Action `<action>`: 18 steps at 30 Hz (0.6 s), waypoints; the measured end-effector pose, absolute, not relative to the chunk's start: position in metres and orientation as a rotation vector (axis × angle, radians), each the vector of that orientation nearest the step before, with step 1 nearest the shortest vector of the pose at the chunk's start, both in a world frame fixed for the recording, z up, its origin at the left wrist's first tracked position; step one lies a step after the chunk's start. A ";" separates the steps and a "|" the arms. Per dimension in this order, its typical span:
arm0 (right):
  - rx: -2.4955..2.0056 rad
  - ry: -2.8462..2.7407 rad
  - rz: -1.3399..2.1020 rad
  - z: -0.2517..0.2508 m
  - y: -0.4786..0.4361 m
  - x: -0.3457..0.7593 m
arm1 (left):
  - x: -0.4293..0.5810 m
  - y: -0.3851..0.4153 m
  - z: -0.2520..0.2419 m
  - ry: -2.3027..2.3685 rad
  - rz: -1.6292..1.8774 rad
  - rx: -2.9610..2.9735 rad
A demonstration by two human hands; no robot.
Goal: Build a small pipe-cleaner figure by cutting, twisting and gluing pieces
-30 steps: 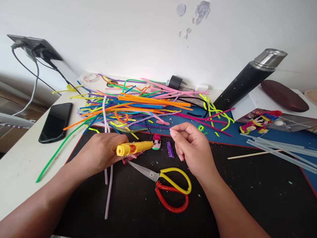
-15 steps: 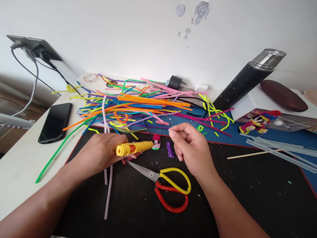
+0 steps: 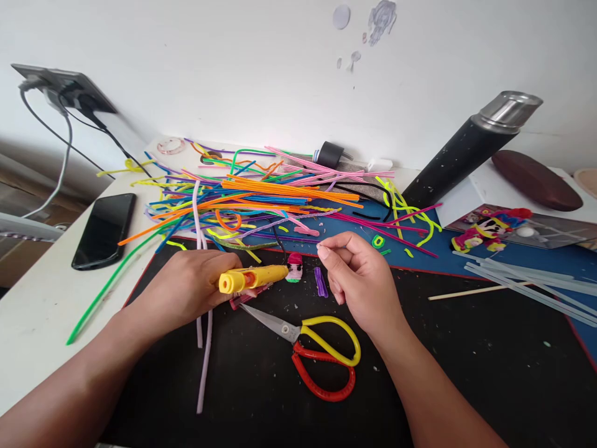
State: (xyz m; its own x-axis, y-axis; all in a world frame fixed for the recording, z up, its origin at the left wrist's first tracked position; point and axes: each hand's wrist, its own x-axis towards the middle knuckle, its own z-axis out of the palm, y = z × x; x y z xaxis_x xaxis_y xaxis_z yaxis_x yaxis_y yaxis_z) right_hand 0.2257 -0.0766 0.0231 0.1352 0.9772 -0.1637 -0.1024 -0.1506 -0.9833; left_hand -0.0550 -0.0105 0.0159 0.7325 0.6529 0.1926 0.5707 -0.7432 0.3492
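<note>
My left hand (image 3: 193, 280) is wrapped round a yellow glue gun (image 3: 254, 278), whose nozzle points right. Beyond the nozzle lies a small fuzzy doll head (image 3: 294, 267) with a crimson top and a green lower edge. My right hand (image 3: 357, 267) is raised with thumb and forefinger pinched together; anything between the tips is too small to make out. A folded purple pipe cleaner piece (image 3: 321, 282) rests just left of that hand. Scissors (image 3: 298, 336) with one yellow and one red handle lie partly open on the black mat (image 3: 261, 398) between my forearms.
Many coloured pipe cleaners (image 3: 261, 193) are heaped at the back. A phone (image 3: 105, 230) lies at left. On the right are a black flask (image 3: 466, 149), a pipe cleaner figure (image 3: 485, 231), translucent glue sticks (image 3: 527, 280) and a wooden stick (image 3: 466, 292). Two lilac pipe cleaners (image 3: 204, 373) pass under my left hand.
</note>
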 end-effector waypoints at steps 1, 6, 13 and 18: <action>-1.320 -0.958 1.257 0.023 -0.077 0.226 | -0.055 -0.011 0.016 0.971 0.448 2.669; -1.336 -0.965 1.258 0.023 -0.077 0.225 | -0.057 -0.012 0.018 1.017 0.418 2.671; -1.330 -0.976 1.256 0.023 -0.076 0.225 | -0.059 -0.012 0.019 0.985 0.420 2.460; -1.324 -0.972 1.253 0.022 -0.077 0.228 | -0.060 -0.008 0.026 1.325 0.752 2.222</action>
